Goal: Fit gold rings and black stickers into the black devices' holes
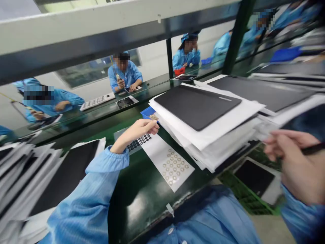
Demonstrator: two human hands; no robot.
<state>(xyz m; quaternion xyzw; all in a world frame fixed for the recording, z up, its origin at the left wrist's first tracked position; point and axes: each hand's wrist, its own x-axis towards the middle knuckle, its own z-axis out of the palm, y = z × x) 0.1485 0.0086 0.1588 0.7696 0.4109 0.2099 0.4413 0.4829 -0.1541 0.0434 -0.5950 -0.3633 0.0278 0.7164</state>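
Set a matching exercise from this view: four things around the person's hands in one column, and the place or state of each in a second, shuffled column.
Things:
1. left hand
2. right hand
3. black flat panel
4. sheet of gold rings

Places or states:
A. on a stack of white sheets
B. holding a dark stick
C. lying on the dark bench top
D. at the edge of a blue tray

Pairs: 1-D, 2-B, 3-A, 4-C
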